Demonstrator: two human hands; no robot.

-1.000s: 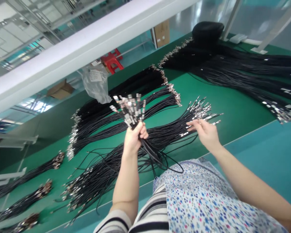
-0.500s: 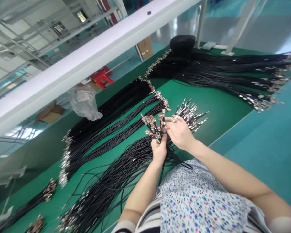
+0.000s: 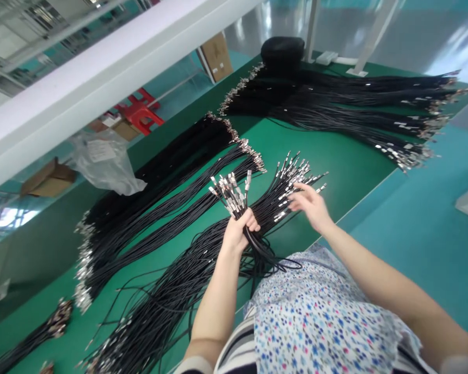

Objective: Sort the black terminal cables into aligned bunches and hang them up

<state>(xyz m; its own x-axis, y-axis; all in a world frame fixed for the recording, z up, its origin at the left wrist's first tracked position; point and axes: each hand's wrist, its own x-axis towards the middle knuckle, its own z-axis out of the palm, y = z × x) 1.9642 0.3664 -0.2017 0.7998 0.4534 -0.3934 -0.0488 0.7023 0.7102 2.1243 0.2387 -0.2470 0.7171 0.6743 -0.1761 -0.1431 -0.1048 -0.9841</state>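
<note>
My left hand (image 3: 238,232) is closed round a bunch of black cables (image 3: 234,196), held upright with its silver connector ends fanned out above the fist. The cable tails loop down toward my lap. My right hand (image 3: 311,203) reaches over a loose pile of black cables (image 3: 281,193) lying on the green mat (image 3: 335,161), fingertips at the metal connector ends; whether it has pinched one I cannot tell.
More black cable bundles lie across the mat: a long spread (image 3: 152,197) at the left, another heap (image 3: 343,109) at the back right, small bundles (image 3: 42,330) at the lower left. A white beam (image 3: 101,67) crosses above. A plastic bag (image 3: 101,161) and cardboard boxes (image 3: 216,54) sit beyond the table.
My right hand left the held bunch and went back out to the loose pile on the mat. My left hand kept its grip and lifted the bunch slightly.
</note>
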